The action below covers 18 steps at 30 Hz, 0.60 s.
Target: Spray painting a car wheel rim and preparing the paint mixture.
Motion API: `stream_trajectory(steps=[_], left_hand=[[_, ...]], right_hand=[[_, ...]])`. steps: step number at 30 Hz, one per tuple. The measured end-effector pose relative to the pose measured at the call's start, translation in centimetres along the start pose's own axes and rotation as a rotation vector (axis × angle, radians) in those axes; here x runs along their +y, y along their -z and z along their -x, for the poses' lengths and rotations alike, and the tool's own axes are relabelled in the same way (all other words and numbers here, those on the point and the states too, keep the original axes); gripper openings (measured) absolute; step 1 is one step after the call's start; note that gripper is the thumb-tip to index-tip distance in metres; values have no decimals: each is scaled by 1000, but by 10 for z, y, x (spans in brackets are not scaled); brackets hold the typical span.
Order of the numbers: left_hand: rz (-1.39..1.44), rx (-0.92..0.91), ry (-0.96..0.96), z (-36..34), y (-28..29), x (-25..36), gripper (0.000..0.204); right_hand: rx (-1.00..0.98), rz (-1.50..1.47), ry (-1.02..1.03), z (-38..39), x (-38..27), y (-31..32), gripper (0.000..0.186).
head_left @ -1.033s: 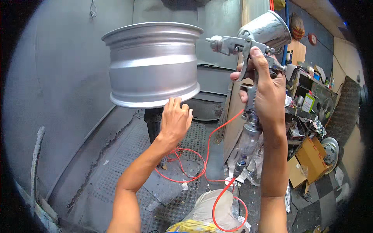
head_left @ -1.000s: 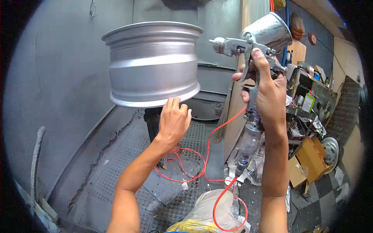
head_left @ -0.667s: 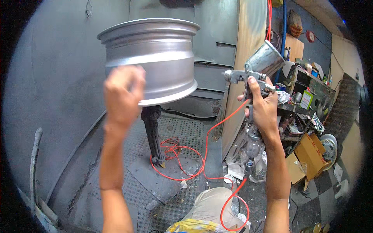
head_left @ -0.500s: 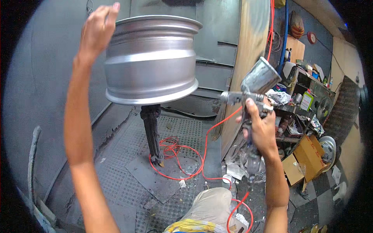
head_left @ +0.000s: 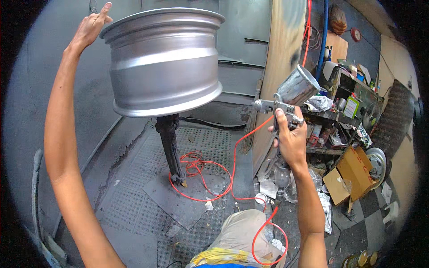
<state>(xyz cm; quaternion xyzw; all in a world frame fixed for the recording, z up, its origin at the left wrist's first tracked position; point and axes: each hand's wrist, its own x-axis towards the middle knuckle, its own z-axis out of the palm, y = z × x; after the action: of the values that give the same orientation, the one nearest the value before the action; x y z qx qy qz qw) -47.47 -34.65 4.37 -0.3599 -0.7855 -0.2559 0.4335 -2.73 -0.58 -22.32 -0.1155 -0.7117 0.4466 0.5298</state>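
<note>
A silver wheel rim [head_left: 165,71] sits on a dark, paint-crusted stand [head_left: 170,147], its barrel facing me and tilted a little. My left hand [head_left: 93,27] is raised beside the rim's upper left edge, one finger stretched out and the others partly bent, with nothing seen in it. In my right hand [head_left: 292,140] is a spray gun [head_left: 279,107], gripped by its handle, its nozzle toward the rim but well apart from it. The gun's metal cup [head_left: 297,85] is tilted on top. A red air hose [head_left: 271,219] runs from below the handle.
The red hose lies coiled on the perforated floor mat [head_left: 120,201] around the stand's base. Grey walls [head_left: 58,80] enclose the left and back. To the right are a cluttered shelf [head_left: 328,149], an open cardboard box [head_left: 353,174] and another wheel [head_left: 377,165].
My left hand has moved left and up, with one finger straightening. The view has shifted slightly, and the spray gun remains in my right hand.
</note>
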Motion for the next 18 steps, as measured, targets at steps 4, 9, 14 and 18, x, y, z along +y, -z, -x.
stream_trajectory(steps=[4,9,14,18], left_hand=[[-2,134,-69,16,-7,17,90],[75,208,-32,4,-19,3,93],[57,13,48,2,-10,8,99],[88,-15,89,7,-15,-1,100]], right_hand=[[21,32,8,-9,7,0,22],[-5,-42,-1,4,-8,-12,22],[-145,-171,-127,20,-31,-13,24],[-164,-183,-141,23,-32,-15,23]])
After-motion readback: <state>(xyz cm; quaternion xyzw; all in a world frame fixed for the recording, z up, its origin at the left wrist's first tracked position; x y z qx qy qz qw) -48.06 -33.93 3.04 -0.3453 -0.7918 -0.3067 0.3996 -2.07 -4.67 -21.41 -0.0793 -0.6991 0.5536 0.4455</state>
